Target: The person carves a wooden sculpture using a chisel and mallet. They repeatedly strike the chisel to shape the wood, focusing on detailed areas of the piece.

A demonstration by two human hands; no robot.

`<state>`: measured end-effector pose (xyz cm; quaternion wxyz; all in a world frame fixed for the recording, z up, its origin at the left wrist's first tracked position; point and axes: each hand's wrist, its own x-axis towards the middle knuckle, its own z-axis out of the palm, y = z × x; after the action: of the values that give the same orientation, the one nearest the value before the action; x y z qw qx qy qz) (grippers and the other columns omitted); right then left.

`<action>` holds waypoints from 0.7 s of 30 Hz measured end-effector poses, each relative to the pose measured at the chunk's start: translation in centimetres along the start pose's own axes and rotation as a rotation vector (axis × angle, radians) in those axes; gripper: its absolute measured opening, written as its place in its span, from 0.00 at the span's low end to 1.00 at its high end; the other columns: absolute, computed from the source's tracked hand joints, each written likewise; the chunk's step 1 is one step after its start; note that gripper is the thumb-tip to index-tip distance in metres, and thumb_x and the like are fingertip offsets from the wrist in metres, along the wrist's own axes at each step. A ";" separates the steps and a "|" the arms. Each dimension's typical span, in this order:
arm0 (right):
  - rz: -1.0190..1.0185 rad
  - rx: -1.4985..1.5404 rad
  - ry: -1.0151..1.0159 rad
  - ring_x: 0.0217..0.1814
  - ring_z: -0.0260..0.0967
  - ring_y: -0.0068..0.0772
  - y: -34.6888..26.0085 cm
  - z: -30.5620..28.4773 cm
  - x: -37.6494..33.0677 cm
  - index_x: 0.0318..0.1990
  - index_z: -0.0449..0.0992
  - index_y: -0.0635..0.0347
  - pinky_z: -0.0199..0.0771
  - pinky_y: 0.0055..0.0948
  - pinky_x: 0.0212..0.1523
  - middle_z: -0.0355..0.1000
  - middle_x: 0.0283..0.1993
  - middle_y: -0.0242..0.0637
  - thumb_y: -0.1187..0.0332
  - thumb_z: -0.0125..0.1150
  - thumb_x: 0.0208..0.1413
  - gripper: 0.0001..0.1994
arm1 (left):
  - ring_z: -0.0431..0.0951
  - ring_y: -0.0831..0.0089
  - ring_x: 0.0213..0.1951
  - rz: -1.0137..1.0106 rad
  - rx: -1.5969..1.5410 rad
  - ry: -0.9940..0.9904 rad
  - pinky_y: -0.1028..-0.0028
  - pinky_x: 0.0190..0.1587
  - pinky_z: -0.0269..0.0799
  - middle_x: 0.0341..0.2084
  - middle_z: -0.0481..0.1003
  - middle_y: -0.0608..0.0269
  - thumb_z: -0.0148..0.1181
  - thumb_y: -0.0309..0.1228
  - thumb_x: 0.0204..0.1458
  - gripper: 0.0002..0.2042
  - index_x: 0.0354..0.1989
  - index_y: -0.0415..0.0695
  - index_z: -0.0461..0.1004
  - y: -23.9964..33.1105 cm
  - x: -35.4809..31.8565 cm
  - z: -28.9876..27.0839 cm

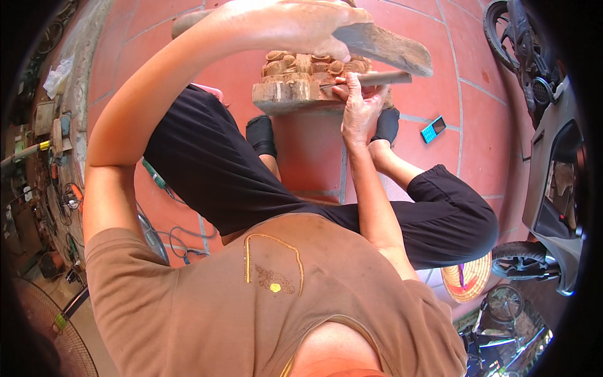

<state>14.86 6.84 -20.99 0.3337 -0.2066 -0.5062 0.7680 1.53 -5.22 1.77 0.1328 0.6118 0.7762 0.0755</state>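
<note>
My left hand (308, 28) is closed round a flat wooden mallet (392, 49), whose broad worn end points right above the chisel. A brown rounded wooden end (186, 24) shows past my left forearm; whether it belongs to the mallet I cannot tell. My right hand (361, 113) grips a chisel (386, 78) with a thick handle pointing right. Its thin blade points left, by the upper face of a carved wooden block (286, 91). Rows of rounded shapes stand out on the block, which lies between my feet. My left hand hides part of the carving.
Red floor tiles (433, 31) surround me. A blue mobile phone (433, 129) lies right of my foot. Cables (185, 242) run beside my left leg. Tools (66, 195) clutter the left side, near a fan (66, 339). A straw hat (468, 276) and a motorbike (556, 182) are at right.
</note>
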 end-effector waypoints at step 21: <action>0.057 0.050 0.005 0.40 0.79 0.29 -0.1 -0.4 0.3 0.54 0.61 0.56 0.85 0.26 0.35 0.73 0.43 0.36 0.77 0.63 0.62 0.18 | 0.74 0.52 0.60 0.061 -0.468 0.320 0.61 0.63 0.68 0.59 0.72 0.38 0.67 0.42 0.56 0.37 0.68 0.33 0.61 0.6 0.2 0.3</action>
<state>14.97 7.32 -21.08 0.3178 -0.2143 -0.4801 0.7890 2.16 -4.84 1.66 0.1439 0.5677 0.7301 0.3521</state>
